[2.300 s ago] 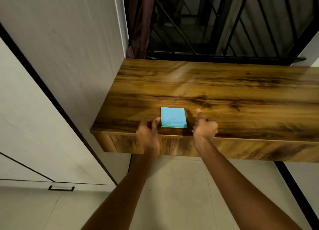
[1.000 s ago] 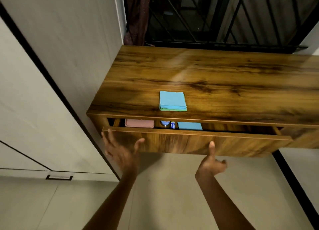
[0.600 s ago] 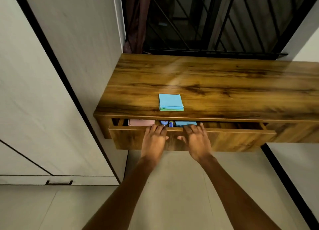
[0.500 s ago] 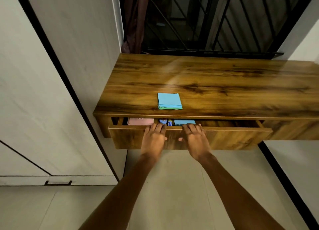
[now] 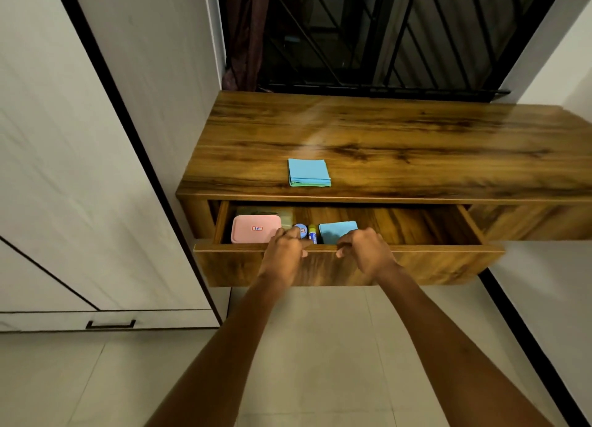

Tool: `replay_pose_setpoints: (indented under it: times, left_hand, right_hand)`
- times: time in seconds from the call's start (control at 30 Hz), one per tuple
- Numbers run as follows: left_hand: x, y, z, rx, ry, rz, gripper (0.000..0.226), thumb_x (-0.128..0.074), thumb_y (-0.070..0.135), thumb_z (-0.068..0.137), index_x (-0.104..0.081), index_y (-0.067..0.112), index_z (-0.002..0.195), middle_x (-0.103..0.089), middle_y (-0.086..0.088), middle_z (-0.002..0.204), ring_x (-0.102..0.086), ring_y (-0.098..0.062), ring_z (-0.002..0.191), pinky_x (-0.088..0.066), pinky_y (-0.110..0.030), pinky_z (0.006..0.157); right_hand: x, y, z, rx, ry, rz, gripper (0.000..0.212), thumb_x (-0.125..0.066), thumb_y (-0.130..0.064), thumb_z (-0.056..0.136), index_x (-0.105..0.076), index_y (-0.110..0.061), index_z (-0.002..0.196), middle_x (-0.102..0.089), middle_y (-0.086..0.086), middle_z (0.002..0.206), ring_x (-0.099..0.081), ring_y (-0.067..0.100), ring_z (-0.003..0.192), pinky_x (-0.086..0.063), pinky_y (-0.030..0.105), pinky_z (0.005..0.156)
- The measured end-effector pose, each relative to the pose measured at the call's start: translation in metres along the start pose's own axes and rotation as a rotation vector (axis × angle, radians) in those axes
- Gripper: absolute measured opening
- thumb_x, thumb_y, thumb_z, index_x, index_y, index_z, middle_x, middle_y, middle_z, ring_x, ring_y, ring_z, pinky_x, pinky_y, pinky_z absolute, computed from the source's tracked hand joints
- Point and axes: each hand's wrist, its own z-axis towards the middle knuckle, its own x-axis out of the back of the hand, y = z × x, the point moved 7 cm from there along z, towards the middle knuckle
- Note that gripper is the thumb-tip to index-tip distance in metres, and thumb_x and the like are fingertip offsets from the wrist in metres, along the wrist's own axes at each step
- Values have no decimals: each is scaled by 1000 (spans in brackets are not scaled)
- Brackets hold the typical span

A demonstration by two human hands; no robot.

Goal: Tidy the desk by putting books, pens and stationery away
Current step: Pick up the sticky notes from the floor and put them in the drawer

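A blue pad of sticky notes (image 5: pixel 308 172) lies on the wooden desk (image 5: pixel 416 144), near its front edge. Below it the drawer (image 5: pixel 432 263) stands pulled out. My left hand (image 5: pixel 283 253) and my right hand (image 5: pixel 365 252) both grip the top edge of the drawer front, fingers curled over it. Inside the drawer I see a pink case (image 5: pixel 255 229) at the left, a small round blue tin (image 5: pixel 301 229), a glue stick (image 5: pixel 312 232) and another blue pad (image 5: pixel 338 231).
A white wardrobe (image 5: pixel 80 170) with a black handle (image 5: pixel 110 324) stands on the left, close to the desk's end. A dark window grille (image 5: pixel 384 32) runs behind the desk. The right part of the drawer shows bare wood. Pale floor tiles lie below.
The drawer has slid further out toward me, showing more of its contents. My fingers, straight on the drawer front half a second ago, now curl over its top edge.
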Motion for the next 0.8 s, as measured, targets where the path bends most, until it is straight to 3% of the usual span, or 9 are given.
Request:
replay_pose_setpoints:
  times: [0.2,0.4,0.67,0.8]
  left_hand:
    - [-4,4,-37,44,40,-153,37,-58,19,92,-59,17,129,-54,-4,133,-46,-20,120,-38,-33,105]
    - [-14,15,-87,126,62,-225,29,-57,33,90,-66,24,116,-58,1,126,-46,-18,119,-26,-34,100]
    - [-16,29,-138,186,50,-217,29,-60,41,88,-67,27,112,-59,4,126,-46,-14,120,-26,-32,101]
    - [-19,30,-148,236,112,-241,31,-60,45,86,-71,22,104,-66,2,116,-53,-14,112,-30,-32,98]
  right_hand:
    - [-6,5,-27,14,-46,59,30,-71,-18,82,-70,-15,112,-62,10,124,-53,28,119,-43,36,105]
    - [-16,9,-67,67,-107,79,27,-79,-22,73,-74,-20,100,-66,7,116,-56,25,114,-46,35,100]
    - [-20,8,-106,87,-209,97,22,-83,-24,66,-75,-19,86,-68,5,104,-58,22,107,-47,38,94]
    - [-23,6,-121,123,-220,87,22,-80,-24,71,-75,-18,91,-68,3,107,-55,20,112,-46,40,99]
